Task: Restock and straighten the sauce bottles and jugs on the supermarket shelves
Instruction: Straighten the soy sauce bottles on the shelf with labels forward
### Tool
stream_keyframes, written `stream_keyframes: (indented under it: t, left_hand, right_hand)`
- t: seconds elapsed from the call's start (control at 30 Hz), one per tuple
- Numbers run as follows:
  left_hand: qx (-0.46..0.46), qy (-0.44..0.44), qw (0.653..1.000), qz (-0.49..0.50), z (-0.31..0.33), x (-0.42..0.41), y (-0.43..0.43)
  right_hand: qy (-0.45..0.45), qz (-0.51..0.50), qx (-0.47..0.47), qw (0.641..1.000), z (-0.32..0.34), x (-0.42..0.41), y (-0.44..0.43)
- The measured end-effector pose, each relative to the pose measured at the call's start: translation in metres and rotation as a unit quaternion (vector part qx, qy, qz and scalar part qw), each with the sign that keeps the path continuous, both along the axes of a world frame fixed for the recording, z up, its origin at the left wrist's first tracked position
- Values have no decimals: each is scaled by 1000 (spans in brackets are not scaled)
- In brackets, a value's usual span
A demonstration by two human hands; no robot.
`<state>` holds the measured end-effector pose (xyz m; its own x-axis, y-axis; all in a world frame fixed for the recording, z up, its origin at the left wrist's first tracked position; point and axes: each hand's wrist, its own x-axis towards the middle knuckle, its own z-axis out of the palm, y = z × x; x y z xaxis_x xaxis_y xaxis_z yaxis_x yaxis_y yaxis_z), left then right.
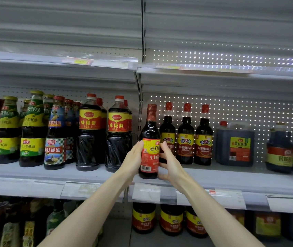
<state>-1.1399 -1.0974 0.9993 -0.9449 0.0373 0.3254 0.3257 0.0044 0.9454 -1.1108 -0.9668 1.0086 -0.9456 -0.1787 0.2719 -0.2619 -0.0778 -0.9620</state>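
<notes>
**Now squaring up one soy sauce bottle at the shelf front**

Both bare forearms reach up from the bottom of the view and meet on one dark soy sauce bottle (150, 150). The left hand (135, 155) lies against the bottle's left side, its fingers (139, 145) nearly straight and pressing on the label edge rather than wrapped round it. The right hand (168, 164) grasps the other side, with its fingers (164, 148) curled on the label and the thumb low near the base.

The bottle is upright, label outward, near the front lip of the middle shelf (95, 173), where two shelf sections join. Its base appears to rest on the shelf, though I cannot be sure.

Just behind and to its right is a row of three red-capped bottles (185, 139). The large litre bottles (118, 132) are just beside it on the left. Farther right is a square jug (234, 145), and the perforated back panel (249, 111) lies behind.

I judge this to be the straightening step, with the bottle placed and being trued. The next move probably calls for a small turn or a push back until it lines up with its neighbours. Both hands should then let go gently so the bottle neither tips nor knocks the row behind.
</notes>
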Motion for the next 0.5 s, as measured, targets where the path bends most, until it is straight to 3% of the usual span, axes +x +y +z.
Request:
stream_keyframes:
  t: [0.3, 0.5]
  left_hand:
    - [-34, 60, 997, 28, -14, 7, 5]
    - [-45, 65, 997, 25, -12, 3, -2]
  right_hand:
    - [-15, 12, -2, 1000, 3, -10, -2]
    - [37, -49, 61, 996, -9, -19, -2]
